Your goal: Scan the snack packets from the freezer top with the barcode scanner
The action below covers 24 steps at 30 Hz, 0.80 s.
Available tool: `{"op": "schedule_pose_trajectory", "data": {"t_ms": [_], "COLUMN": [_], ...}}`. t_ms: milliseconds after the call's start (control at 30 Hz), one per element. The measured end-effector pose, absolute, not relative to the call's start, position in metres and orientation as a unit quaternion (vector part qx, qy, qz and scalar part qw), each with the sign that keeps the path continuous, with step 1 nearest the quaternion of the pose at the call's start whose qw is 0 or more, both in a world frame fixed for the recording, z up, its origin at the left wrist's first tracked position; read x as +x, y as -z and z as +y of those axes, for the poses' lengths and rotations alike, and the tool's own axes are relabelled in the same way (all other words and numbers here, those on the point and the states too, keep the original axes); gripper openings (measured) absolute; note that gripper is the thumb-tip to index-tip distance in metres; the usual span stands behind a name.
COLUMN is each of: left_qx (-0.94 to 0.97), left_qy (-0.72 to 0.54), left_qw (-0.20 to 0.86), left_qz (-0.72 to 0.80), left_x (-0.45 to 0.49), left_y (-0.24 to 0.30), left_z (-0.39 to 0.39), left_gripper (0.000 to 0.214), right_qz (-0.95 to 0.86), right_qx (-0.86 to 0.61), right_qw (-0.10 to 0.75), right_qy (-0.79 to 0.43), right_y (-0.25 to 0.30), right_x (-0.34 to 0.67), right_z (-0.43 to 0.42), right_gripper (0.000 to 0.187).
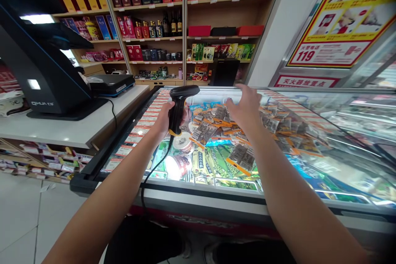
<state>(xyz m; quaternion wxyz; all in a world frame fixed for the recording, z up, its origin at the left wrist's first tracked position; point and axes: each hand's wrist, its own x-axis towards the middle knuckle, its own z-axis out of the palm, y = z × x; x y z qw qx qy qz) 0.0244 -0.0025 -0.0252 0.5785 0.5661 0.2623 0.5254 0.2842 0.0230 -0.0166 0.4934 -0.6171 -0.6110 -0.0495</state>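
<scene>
My left hand (163,120) is wrapped around the handle of a black barcode scanner (177,109) with yellow trim, held upright over the chest freezer (198,198). From the scanner's base a black cable (156,165) hangs down past the freezer's front edge. My right hand (247,105) reaches over the freezer with its fingers apart and nothing visible in them. Below and around it lie many small clear packets (206,132) with dark contents and orange edges. One such packet (241,157) lies nearer to me. Through the glass show green ice-cream packages (216,161) and round tubs (182,142).
At the left, a white counter (71,126) carries a black checkout terminal (62,57) and a flat black device (108,83). Shelves (148,6) of boxes and bottles stand behind. A white pillar (268,45) and a red-yellow sign (334,37) rise at the right.
</scene>
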Motion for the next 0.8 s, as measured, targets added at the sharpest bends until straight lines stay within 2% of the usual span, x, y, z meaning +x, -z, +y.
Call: {"op": "schedule_pose_trajectory", "data": {"t_ms": [100, 200, 333, 433, 633, 800], "left_qx": [0.576, 0.613, 0.691, 0.736, 0.775, 0.773], "left_qy": [-0.524, -0.523, -0.479, -0.435, -0.329, -0.271], "left_qw": [0.569, 0.537, 0.482, 0.412, 0.243, 0.256], "left_qz": [0.264, 0.251, 0.246, 0.316, 0.482, 0.513], "left_x": [0.035, 0.046, 0.052, 0.048, 0.048, 0.058], "left_y": [0.031, 0.04, 0.046, 0.047, 0.07, 0.08], "left_z": [-0.004, -0.006, -0.009, -0.009, 0.001, 0.005], "left_gripper": [0.037, 0.036, 0.04, 0.029, 0.044, 0.053], "right_qz": [-0.687, -0.713, -0.642, -0.553, -0.438, -0.477], "right_qx": [-0.491, -0.416, -0.368, -0.378, -0.306, -0.306], "right_qw": [0.517, 0.482, 0.506, 0.558, 0.638, 0.618], "right_qy": [-0.139, -0.293, -0.443, -0.49, -0.555, -0.544], "right_y": [0.009, 0.008, 0.016, 0.018, -0.005, -0.02], "right_x": [0.255, 0.225, 0.203, 0.203, 0.231, 0.256], "right_z": [0.007, -0.009, -0.016, -0.014, -0.011, -0.01], "right_gripper": [0.036, 0.042, 0.04, 0.038, 0.036, 0.043]}}
